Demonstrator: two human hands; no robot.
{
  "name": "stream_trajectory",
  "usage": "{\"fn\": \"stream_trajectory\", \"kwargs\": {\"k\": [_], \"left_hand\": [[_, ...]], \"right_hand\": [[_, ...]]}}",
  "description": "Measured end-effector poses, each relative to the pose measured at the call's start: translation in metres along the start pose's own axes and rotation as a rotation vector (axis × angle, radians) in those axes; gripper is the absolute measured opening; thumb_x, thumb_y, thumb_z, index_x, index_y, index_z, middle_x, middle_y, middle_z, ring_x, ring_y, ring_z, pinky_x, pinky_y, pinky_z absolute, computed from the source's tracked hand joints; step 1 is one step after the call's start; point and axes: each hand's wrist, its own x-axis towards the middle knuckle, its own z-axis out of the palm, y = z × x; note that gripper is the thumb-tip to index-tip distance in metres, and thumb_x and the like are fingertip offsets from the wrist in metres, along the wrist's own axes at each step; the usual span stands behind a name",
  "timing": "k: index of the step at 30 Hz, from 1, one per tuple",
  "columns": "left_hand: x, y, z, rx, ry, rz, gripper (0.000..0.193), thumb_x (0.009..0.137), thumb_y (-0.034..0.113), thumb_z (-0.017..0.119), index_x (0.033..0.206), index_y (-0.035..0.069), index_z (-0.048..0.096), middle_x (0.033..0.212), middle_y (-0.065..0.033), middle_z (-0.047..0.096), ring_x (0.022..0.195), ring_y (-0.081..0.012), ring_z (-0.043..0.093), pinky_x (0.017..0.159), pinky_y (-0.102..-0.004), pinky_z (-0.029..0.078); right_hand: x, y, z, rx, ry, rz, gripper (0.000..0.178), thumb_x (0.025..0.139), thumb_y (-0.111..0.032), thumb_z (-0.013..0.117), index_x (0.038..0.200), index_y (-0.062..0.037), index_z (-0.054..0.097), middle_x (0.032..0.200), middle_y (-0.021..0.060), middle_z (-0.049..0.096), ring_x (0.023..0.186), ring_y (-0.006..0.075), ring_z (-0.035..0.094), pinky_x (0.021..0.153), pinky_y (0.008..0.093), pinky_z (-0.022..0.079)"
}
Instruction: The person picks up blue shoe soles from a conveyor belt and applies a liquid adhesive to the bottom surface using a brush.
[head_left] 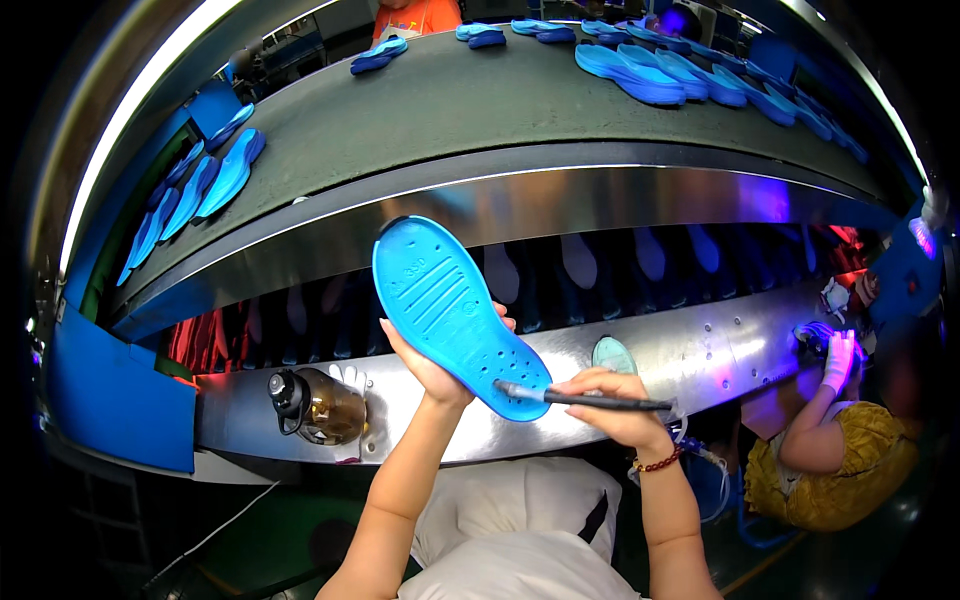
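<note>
From my remote station I see the left hand (435, 372) clasping a blue shoe sole (440, 295) by its edges above the metal bench (235, 412). The right hand (622, 415) pinches a brush (610, 402), its tip against the sole's holed end. A dark-capped bottle (328, 408) stands on the bench at left; other soles (630, 76) rest on the belt (430, 120) beyond.

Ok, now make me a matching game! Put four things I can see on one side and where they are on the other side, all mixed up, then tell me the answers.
Things:
1. blue sole with small holes
2. brush
3. bottle
4. beaded bracelet

Places:
A. on the metal ledge
B. in the left hand
C. around the right wrist
D. in the right hand

Right pairs: 1-B, 2-D, 3-A, 4-C
</note>
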Motion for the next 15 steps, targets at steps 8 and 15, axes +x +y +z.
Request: {"fn": "stream_trajectory", "kwargs": {"k": [8,15], "left_hand": [[0.001,0.006,0.004,0.098,-0.046,0.013,0.101,0.069,0.081,0.007,0.116,-0.001,0.042,0.091,-0.0220,0.059,0.076,-0.0316,0.061,0.067,-0.0417,0.052],[0.002,0.010,0.012,0.098,-0.154,-0.020,0.099,0.069,0.081,0.010,0.122,0.002,0.039,0.098,-0.0227,0.057,0.081,-0.0320,0.061,0.069,-0.0418,0.052]], "right_hand": [[0.004,0.000,-0.003,0.080,-0.002,0.039,0.026,0.066,0.004,0.069,0.091,0.0003,0.065,0.088,0.0109,0.065,0.089,0.0207,0.058,0.078,0.0293,0.045],[0.004,0.015,-0.010,0.452,-0.036,-0.025,0.024,0.068,0.005,0.066,0.092,0.0052,0.063,0.096,0.0151,0.063,0.093,0.0240,0.058,0.082,0.0301,0.045]]}}
